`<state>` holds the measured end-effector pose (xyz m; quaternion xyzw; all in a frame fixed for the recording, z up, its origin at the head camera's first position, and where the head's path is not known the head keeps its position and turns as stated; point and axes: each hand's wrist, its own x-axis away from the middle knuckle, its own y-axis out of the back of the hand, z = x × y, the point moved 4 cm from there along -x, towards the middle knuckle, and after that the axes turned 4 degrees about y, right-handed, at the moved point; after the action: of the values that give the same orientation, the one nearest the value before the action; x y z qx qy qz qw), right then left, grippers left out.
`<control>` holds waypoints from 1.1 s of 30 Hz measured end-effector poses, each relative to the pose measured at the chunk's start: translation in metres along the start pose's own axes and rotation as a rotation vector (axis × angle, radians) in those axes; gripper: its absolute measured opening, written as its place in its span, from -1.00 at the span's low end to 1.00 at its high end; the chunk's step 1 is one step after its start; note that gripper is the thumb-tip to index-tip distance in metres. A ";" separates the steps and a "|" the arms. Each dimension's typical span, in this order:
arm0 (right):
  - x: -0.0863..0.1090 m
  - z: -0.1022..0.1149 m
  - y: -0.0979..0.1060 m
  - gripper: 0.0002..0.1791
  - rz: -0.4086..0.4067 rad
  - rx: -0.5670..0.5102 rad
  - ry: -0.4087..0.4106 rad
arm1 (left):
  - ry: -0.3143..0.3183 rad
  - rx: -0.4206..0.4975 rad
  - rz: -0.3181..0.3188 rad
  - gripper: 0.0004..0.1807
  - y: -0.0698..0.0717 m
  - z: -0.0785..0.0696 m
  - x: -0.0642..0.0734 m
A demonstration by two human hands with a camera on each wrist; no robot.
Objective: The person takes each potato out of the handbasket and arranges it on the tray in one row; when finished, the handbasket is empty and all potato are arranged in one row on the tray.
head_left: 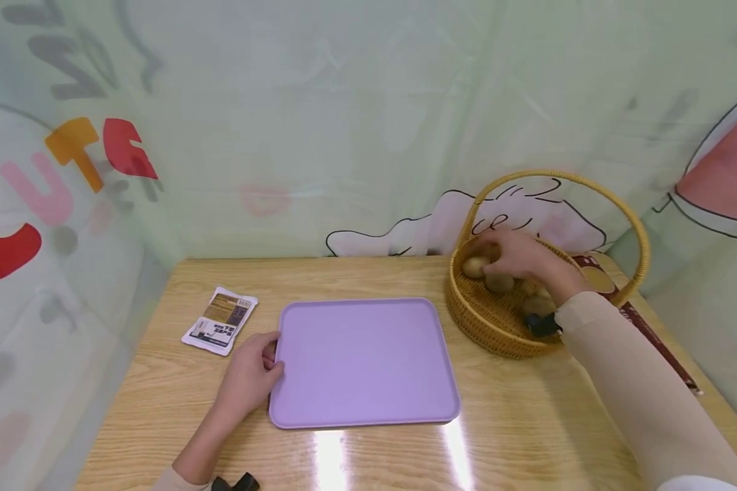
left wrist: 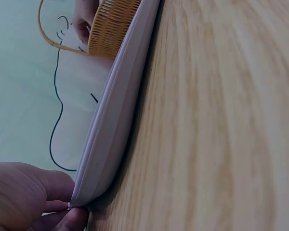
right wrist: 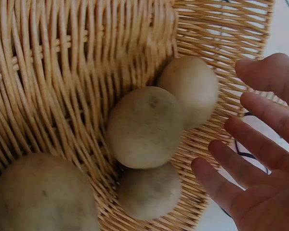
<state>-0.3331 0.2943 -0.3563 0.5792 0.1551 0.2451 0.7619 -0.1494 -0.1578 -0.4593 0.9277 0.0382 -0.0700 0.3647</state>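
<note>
A flat lilac tray [head_left: 365, 361] lies on the wooden table. My left hand [head_left: 250, 372] pinches the tray's left rim between thumb and fingers; the left wrist view shows the fingertips [left wrist: 76, 217] at the tray's edge. On the right stands a round wicker basket [head_left: 480, 326] with a tall hoop handle. Over its far left side reaches my right hand [head_left: 516, 256], holding nothing. The right wrist view shows its fingers spread and fairly straight beside several potatoes: one on top [right wrist: 145, 127], a paler potato [right wrist: 191, 91], a lower potato [right wrist: 150, 191] and a nearer potato [right wrist: 42, 197] apart.
A white and brown packet [head_left: 221, 320] lies on the table left of the tray. Behind and right of the basket is a flat dark red item [head_left: 657, 341], partly hidden by the right arm. A printed cloth [head_left: 319, 136] hangs along the table's back edge.
</note>
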 end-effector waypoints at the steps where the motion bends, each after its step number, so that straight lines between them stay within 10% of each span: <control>1: -0.001 -0.002 -0.003 -0.48 0.004 -0.006 0.011 | 0.000 -0.002 0.003 -0.45 0.000 0.000 0.000; 11: -0.005 -0.013 -0.025 -0.54 0.068 -0.063 -0.074 | -0.014 -0.019 0.002 -0.43 -0.002 0.000 0.000; 23: -0.007 -0.009 -0.033 -0.62 0.012 0.006 0.012 | -0.043 -0.041 0.005 -0.37 -0.001 0.000 0.000; 33: 0.000 0.000 -0.010 -0.59 -0.051 0.017 -0.018 | -0.032 0.010 0.017 -0.39 -0.001 0.002 0.001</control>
<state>-0.3313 0.2919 -0.3663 0.5836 0.1649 0.2192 0.7643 -0.1487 -0.1587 -0.4612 0.9286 0.0242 -0.0821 0.3612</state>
